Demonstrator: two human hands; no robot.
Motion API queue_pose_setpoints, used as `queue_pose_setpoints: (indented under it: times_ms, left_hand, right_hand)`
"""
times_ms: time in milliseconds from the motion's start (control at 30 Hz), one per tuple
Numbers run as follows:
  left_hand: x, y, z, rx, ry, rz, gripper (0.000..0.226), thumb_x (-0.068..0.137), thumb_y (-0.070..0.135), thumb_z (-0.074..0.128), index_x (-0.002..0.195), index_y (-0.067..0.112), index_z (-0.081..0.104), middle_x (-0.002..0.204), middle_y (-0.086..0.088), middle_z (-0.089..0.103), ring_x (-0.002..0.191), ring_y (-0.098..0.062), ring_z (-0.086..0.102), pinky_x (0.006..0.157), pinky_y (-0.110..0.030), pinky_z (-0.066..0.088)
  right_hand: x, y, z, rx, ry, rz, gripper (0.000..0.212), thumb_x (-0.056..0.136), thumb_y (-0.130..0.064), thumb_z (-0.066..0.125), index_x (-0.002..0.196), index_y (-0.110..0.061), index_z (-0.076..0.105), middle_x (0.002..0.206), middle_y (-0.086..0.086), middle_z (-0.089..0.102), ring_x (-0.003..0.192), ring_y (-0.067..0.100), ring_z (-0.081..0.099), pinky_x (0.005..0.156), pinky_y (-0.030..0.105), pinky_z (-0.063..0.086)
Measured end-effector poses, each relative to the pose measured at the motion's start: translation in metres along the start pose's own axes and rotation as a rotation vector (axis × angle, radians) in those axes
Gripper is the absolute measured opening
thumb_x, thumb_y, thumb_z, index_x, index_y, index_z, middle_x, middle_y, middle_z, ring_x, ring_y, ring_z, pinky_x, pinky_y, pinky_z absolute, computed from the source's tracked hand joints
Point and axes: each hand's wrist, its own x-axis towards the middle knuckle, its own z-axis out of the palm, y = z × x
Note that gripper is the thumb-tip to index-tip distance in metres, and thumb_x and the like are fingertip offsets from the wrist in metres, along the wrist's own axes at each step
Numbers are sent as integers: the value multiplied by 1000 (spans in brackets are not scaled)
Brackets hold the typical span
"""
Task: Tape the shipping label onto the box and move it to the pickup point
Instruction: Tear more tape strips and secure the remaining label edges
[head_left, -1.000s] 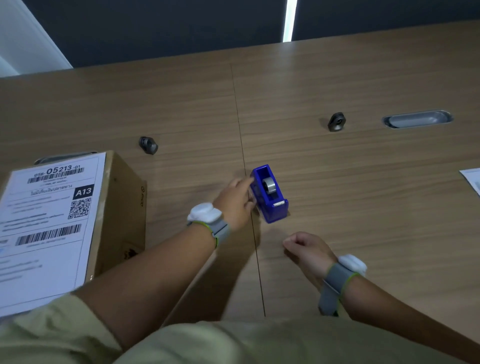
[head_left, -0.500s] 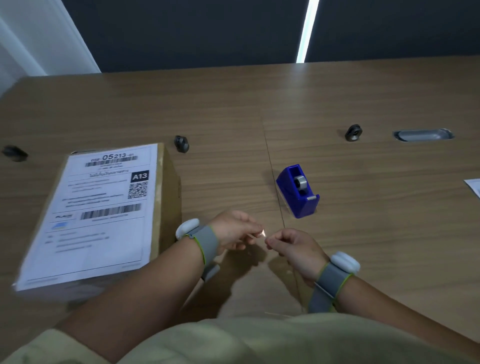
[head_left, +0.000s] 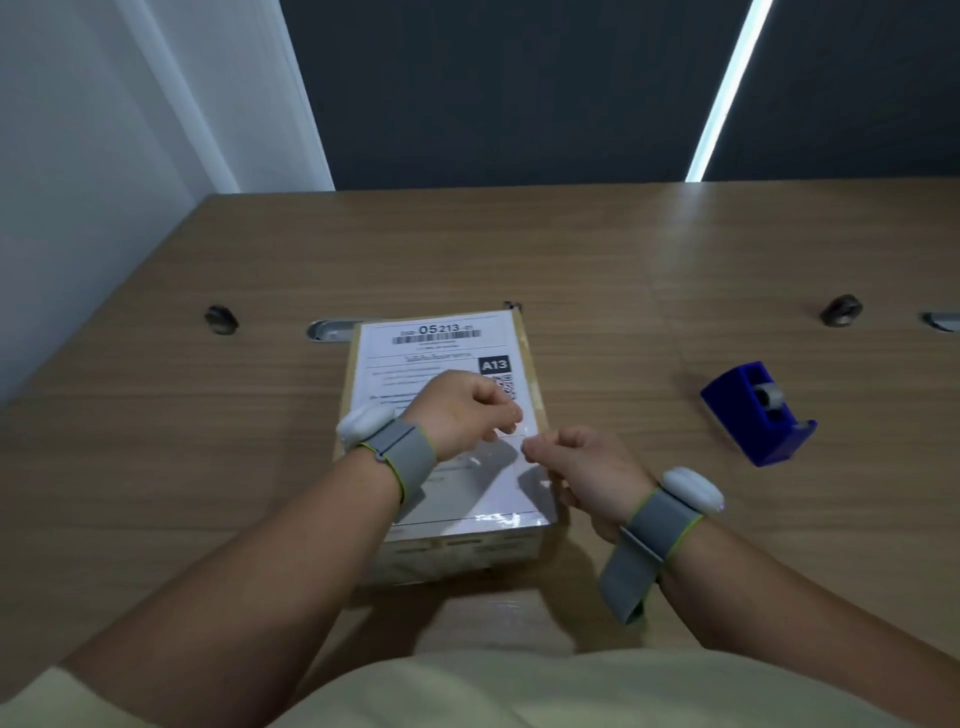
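My left grip and right grip each pinch one end of clear tape above the label. Dispenser sits right on tabletop.

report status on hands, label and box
Left hand, right hand pinch tape strip over label. Label lies on box. Tape dispenser aside, right.

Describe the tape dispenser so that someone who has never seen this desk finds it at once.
Start at the wooden table and the labelled cardboard box in its middle. Right of the box, standing alone on the wood, is the tape dispenser. It is the only bright blue thing there, a wedge holding a grey roll, unlike the small dark knob beyond it.
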Motion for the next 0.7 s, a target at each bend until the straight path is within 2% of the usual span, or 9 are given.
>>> queue_pose_setpoints:
  times_ms: [100,233,333,433,467,533,633,700]
  left_hand:
    - [1,-18,-40,-55,65,-33,12,86,16,68,75,14,73,75,-1,74,60,-10,62,60,-22,53]
    - [11,-35,-81,0,152,-65,8,85,12,69,84,5,73,78,-7,73,56,-10,63,56,-19,54]
    - [24,-48,-109,2,144,-120,10,84,11,70,88,2,73,77,-7,72,52,-8,62,59,-20,55]
    - [31,-65,-135,-21,145,-181,10,84,11,71,87,2,72,79,-7,72,57,-11,61,69,-27,56]
    - [33,-67,-136,-5,147,-188,8,83,11,71,84,3,72,78,-7,72,58,-12,60,68,-26,56]
    - [35,-73,-140,54,181,-187,8,82,11,72,81,3,72,73,-6,70,56,-11,59,60,-22,55]
    - [40,-81,-140,115,230,-173,9,81,12,74,78,4,69,68,-6,67,49,-8,59,55,-19,53]
    - [42,-88,-139,133,243,-154,14,82,12,73,72,7,65,64,-3,64,41,-4,57,47,-15,49]
  right_hand:
    - [8,-25,43,63,-29,18,19,80,-26,71,65,-16,66,73,7,62,58,17,44,48,27,35]
    - [27,-48,86,23,-68,93,25,79,-26,69,57,-15,63,59,7,53,44,18,39,45,25,33]
    - [45,-60,117,-2,-73,109,24,80,-18,65,57,-16,58,73,13,57,45,18,39,44,25,31]
    - [60,-71,147,-80,-57,113,4,82,-15,61,79,-13,58,67,11,54,46,17,41,35,17,33]
    - [63,-70,150,-92,-34,111,5,82,-16,61,85,-12,58,65,9,52,47,18,43,33,16,33]
    - [66,-73,163,-165,-26,76,7,83,-17,62,79,-12,58,67,8,55,52,22,48,41,24,40]
    - [73,-74,175,-214,27,14,33,79,-7,63,55,-17,43,62,9,60,55,22,65,53,30,47]
    - [76,-74,179,-261,50,6,29,78,-8,65,56,-15,47,67,9,62,68,26,69,64,34,52]
